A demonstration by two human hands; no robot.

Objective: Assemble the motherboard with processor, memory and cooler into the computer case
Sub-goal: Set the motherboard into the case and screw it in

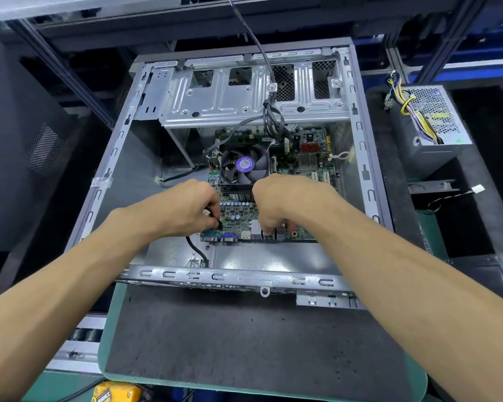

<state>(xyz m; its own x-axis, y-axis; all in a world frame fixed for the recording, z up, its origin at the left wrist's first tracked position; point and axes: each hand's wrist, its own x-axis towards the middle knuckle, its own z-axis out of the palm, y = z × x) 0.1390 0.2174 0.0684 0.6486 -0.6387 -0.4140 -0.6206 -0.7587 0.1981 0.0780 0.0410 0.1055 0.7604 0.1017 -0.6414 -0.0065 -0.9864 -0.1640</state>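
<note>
The open metal computer case lies flat on the bench. Inside it sits the green motherboard with its black cooler fan and a memory stick behind the fan. My left hand hovers over the board's near left corner and pinches a black cable with a small white connector. My right hand has its fingers curled down onto the rear port block at the board's near edge. What those fingers grip is hidden.
A drive cage spans the far end of the case, and a black cable bundle drops over it onto the board. A power supply with coloured wires stands on the right. A dark mat lies in front; a yellow tool sits at the bottom edge.
</note>
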